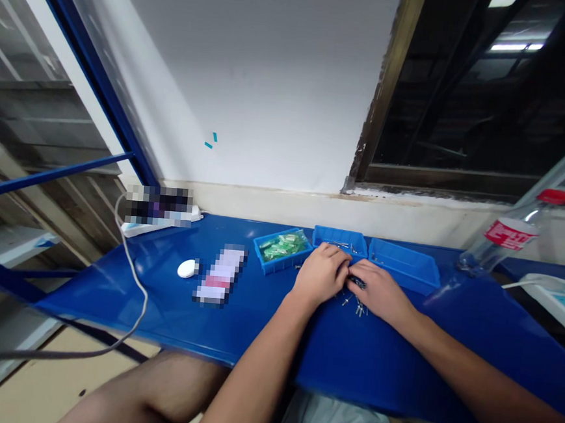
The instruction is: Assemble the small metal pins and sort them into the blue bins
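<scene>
Metal pins [359, 311] between counter's [372, 368] back and front edges | left hand [323, 271], right hand [379, 289]: half-curled, close together, hold hidden | step: seemingly fingering pins | next: likely calls for fingertip precision

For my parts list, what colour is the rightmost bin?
The rightmost bin is blue, clearest in the head view.

Soft blur, glare on window [472, 99]
</scene>
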